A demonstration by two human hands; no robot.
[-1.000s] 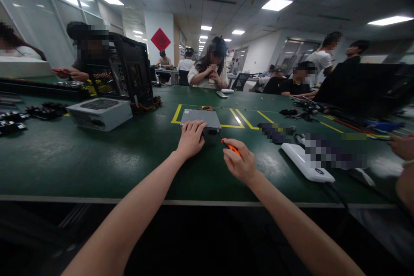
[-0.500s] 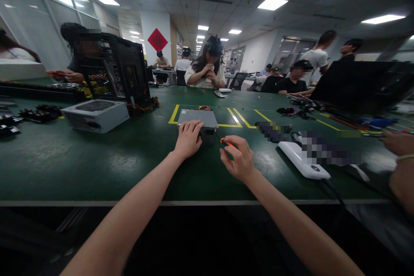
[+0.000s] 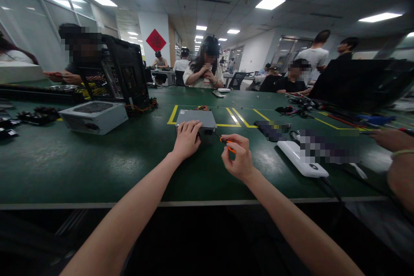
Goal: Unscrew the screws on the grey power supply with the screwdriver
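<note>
A grey metal computer power supply lies on the green table in front of me, with coloured wires at its far side. My left hand grips its near left part, fingers over the top; the thumb side is partly hidden. Between the fingertips of my right hand is a screwdriver with an orange and black handle. Its thin shaft points up and left to the near right corner of the power supply. Whether the tip sits in a screw is too small to tell.
A second power supply and an open black computer case stand to the left. At right lie a white power bank with a cable and a black monitor. Another person's hand reaches in there. Yellow tape marks the table.
The screwdriver's shaft now reaches the corner of the power supply, and the fingers of my right hand have shifted on the handle. My left hand stays in place.
</note>
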